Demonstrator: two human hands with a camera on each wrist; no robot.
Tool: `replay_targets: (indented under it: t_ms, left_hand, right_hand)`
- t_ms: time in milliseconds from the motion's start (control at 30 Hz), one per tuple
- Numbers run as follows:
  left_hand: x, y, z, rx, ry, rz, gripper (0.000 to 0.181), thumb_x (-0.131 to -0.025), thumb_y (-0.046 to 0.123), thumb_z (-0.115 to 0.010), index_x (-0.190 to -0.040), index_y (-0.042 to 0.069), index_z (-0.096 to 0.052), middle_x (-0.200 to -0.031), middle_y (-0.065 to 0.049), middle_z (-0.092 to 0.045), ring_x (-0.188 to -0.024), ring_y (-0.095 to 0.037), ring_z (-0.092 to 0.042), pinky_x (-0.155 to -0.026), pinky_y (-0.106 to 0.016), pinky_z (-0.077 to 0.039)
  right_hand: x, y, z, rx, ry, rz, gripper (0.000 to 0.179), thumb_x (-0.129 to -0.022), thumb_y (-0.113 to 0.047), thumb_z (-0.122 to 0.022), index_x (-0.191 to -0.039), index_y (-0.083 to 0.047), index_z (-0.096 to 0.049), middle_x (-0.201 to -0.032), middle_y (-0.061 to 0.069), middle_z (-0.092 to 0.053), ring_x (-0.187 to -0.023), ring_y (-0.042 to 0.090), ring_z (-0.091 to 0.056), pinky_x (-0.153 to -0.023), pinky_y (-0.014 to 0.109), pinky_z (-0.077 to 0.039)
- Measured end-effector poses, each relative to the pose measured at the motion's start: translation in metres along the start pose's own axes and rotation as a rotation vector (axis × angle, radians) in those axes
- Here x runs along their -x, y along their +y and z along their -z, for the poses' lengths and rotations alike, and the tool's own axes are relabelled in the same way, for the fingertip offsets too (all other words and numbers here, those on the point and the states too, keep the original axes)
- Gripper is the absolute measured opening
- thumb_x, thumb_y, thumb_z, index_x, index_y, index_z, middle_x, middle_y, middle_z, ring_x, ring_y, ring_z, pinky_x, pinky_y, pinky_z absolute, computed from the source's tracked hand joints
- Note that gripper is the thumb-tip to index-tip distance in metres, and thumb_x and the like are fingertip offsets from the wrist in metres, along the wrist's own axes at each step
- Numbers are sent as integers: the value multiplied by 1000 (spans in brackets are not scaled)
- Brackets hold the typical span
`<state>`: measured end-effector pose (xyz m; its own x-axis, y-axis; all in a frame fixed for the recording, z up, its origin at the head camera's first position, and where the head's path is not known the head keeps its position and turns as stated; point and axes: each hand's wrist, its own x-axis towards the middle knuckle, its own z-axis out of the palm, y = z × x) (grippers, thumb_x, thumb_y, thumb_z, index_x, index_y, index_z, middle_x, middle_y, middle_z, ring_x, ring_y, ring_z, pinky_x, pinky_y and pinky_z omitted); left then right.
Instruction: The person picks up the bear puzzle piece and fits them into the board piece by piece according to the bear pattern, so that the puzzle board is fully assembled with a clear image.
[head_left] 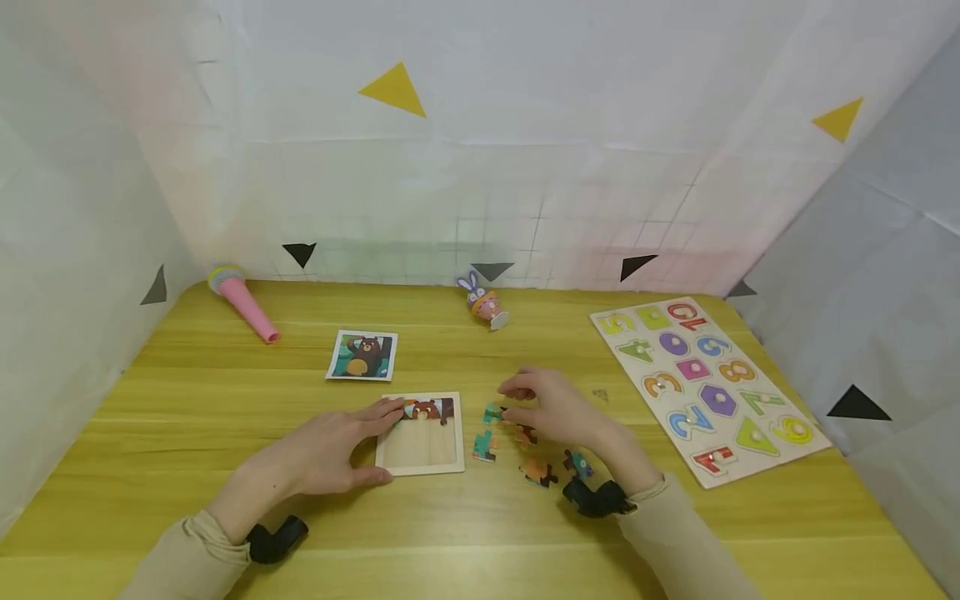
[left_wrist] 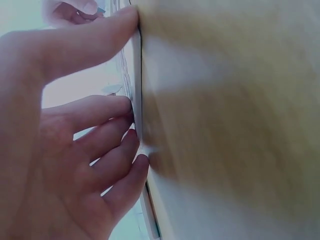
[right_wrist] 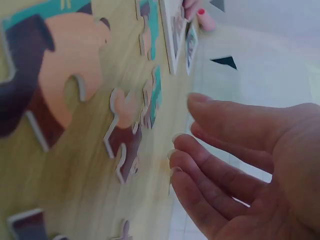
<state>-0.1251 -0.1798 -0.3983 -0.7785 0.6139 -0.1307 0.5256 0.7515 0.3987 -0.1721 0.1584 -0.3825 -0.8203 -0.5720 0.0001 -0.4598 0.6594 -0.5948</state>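
My left hand [head_left: 330, 454] rests against the left side of a small wooden puzzle tray [head_left: 416, 452], its fingertips on the upper left rim and thumb by the lower left corner. Along the tray's top lie fitted pieces showing a bear's head [head_left: 425, 409]. My right hand [head_left: 555, 408] hovers over loose puzzle pieces, fingers slightly bent, nothing between thumb and fingers in the right wrist view. Below it lie a brown and orange piece [right_wrist: 124, 132], a teal piece [head_left: 483, 447], an orange belly piece [head_left: 537, 472] and a dark piece [head_left: 577, 463].
Behind the tray lies a bear picture card [head_left: 363, 356]. A pink toy microphone [head_left: 247, 308] is at the back left, and a rabbit toy [head_left: 483, 302] at the back middle. On the right, a number and shape board [head_left: 708, 392] lies slanted. White sheeting [head_left: 480, 183] encloses the table.
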Motion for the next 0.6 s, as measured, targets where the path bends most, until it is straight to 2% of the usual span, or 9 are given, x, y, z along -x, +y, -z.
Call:
replay_targets:
  t_ms: [267, 400, 600]
  left_hand:
    - [0, -2, 0, 0, 28, -19, 81, -89, 55, -68, -154, 13, -41, -163, -3, -31, -137, -34, -48, -108, -53, -43]
    - [0, -3, -1, 0, 38, -36, 82, -89, 55, -69, -154, 13, -41, -163, -2, -31, -140, -33, -44, -109, -53, -42]
    - [1, -3, 1, 3, 36, -44, 83, -88, 56, -69, -154, 13, -41, -162, -5, -33, -143, -33, -40, -110, -56, -41]
  right_hand:
    - [1, 5, -4, 36, 12, -23, 31, -88, -19, -78, -115, -4, -73, -102, 2, -64, -93, 18, -61, -81, 34, -53]
    - [0, 4, -10, 78, 8, -32, 31, -86, -23, -80, -111, -5, -74, -98, 1, -63, -88, 16, -59, -77, 29, -52]
    - [-1, 3, -14, 90, 37, -43, 28, -85, -21, -81, -107, -4, -74, -96, 2, -62, -85, 16, -57, -74, 27, -50]
